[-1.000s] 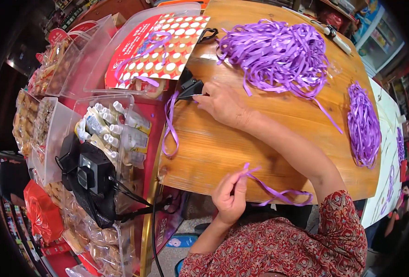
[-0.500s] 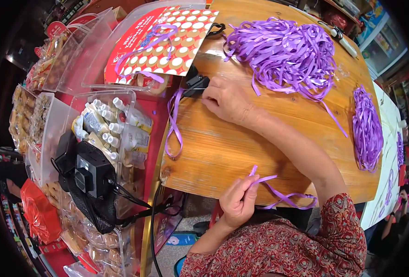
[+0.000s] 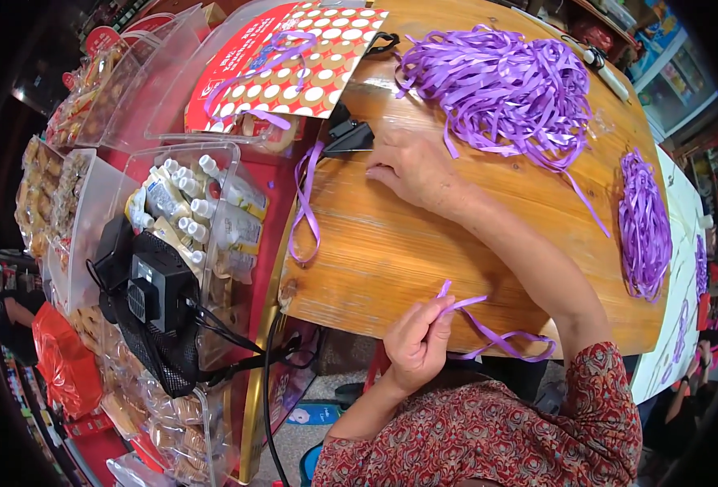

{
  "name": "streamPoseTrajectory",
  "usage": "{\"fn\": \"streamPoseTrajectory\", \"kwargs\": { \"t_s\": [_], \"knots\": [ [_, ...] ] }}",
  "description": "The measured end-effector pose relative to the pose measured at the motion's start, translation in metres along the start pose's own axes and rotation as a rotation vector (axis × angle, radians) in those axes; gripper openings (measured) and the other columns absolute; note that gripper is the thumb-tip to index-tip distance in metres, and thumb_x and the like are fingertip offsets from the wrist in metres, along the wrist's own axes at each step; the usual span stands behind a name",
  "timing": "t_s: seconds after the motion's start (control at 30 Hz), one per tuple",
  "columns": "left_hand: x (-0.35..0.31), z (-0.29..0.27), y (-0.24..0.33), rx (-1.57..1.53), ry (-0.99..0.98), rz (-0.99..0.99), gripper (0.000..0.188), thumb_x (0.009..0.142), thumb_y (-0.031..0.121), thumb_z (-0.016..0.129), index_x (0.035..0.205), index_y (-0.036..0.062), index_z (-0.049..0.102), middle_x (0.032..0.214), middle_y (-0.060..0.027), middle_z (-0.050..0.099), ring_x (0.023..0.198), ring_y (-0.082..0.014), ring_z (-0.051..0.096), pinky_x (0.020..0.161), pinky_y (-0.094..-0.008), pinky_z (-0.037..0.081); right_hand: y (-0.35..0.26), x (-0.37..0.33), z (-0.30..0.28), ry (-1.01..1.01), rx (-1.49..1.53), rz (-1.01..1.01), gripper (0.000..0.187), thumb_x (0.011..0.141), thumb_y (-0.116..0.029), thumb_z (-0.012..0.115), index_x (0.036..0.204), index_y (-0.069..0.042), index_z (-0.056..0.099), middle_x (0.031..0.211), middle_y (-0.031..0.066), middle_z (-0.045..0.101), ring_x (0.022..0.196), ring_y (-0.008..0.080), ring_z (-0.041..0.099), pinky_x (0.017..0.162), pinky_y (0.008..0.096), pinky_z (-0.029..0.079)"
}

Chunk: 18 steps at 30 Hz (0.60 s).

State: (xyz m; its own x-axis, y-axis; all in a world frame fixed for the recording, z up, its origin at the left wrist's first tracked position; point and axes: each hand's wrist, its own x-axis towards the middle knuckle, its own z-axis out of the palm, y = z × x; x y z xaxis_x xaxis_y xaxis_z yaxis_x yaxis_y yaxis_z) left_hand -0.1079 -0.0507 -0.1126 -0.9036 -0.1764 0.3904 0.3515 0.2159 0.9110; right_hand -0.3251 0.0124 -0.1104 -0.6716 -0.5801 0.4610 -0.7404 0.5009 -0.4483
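Observation:
My left hand (image 3: 416,341) is at the near edge of the round wooden table (image 3: 375,260), pinching one end of a purple ribbon strip (image 3: 501,334) that loops to the right along the edge. My right hand (image 3: 412,166) lies flat on the tabletop, palm down, with its fingertips next to a black clip-like object (image 3: 348,135). It holds nothing that I can see. Just beyond that hand is a big heap of purple ribbon strips (image 3: 505,81). One long purple ribbon (image 3: 306,203) hangs over the table's left edge.
A smaller bunch of purple ribbons (image 3: 643,223) lies at the table's right. A red card with white dots (image 3: 294,61) rests at the far left. Left of the table are a clear box of small bottles (image 3: 197,203), a black device with cables (image 3: 160,292) and packed snacks.
My left hand has lifted the ribbon end a little and shifted slightly right. The right hand has stayed by the black object.

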Motion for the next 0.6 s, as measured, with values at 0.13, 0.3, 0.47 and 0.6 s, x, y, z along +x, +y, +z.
{"fn": "streamPoseTrajectory", "kwargs": {
  "t_s": [0.13, 0.3, 0.47, 0.6],
  "knots": [
    [-0.002, -0.002, 0.002, -0.009, 0.023, -0.011, 0.016, 0.083, -0.002, 0.063, 0.099, -0.0034, 0.065, 0.077, -0.0136, 0.064, 0.060, -0.0190, 0.059, 0.053, -0.0264, 0.045, 0.003, -0.012, -0.008, -0.007, -0.013, -0.038, 0.010, 0.075, -0.011, 0.068, 0.078, -0.003, 0.064, 0.080, 0.0111, 0.056, 0.078, 0.0300, 0.057, 0.067, 0.0396, 0.046],
    [0.032, -0.028, 0.011, 0.068, 0.236, 0.006, 0.014, 0.090, -0.001, 0.053, 0.098, -0.0036, 0.065, 0.082, -0.0040, 0.062, 0.070, -0.0101, 0.056, 0.061, -0.0239, 0.044, 0.016, -0.040, -0.042, 0.035, -0.066, -0.064, 0.010, 0.076, -0.009, 0.068, 0.079, -0.003, 0.061, 0.081, 0.0115, 0.056, 0.078, 0.0302, 0.056, 0.067, 0.0391, 0.046],
    [0.101, -0.074, -0.007, 0.458, 0.623, 0.028, 0.019, 0.087, 0.005, 0.059, 0.104, -0.0011, 0.064, 0.081, -0.0104, 0.063, 0.066, -0.0207, 0.058, 0.056, -0.0312, 0.043, 0.017, -0.055, -0.057, 0.009, -0.086, 0.004, 0.010, 0.076, -0.009, 0.068, 0.080, -0.003, 0.061, 0.081, 0.0118, 0.056, 0.078, 0.0295, 0.056, 0.067, 0.0380, 0.046],
    [0.138, -0.081, -0.031, 0.571, 0.547, 0.017, 0.021, 0.086, 0.010, 0.061, 0.103, -0.0016, 0.063, 0.081, -0.0151, 0.065, 0.068, -0.0255, 0.060, 0.059, -0.0346, 0.046, 0.019, -0.061, -0.067, 0.041, -0.065, 0.065, 0.011, 0.077, -0.009, 0.068, 0.083, -0.003, 0.061, 0.080, 0.0115, 0.056, 0.077, 0.0294, 0.057, 0.066, 0.0381, 0.046]
  ]
}}
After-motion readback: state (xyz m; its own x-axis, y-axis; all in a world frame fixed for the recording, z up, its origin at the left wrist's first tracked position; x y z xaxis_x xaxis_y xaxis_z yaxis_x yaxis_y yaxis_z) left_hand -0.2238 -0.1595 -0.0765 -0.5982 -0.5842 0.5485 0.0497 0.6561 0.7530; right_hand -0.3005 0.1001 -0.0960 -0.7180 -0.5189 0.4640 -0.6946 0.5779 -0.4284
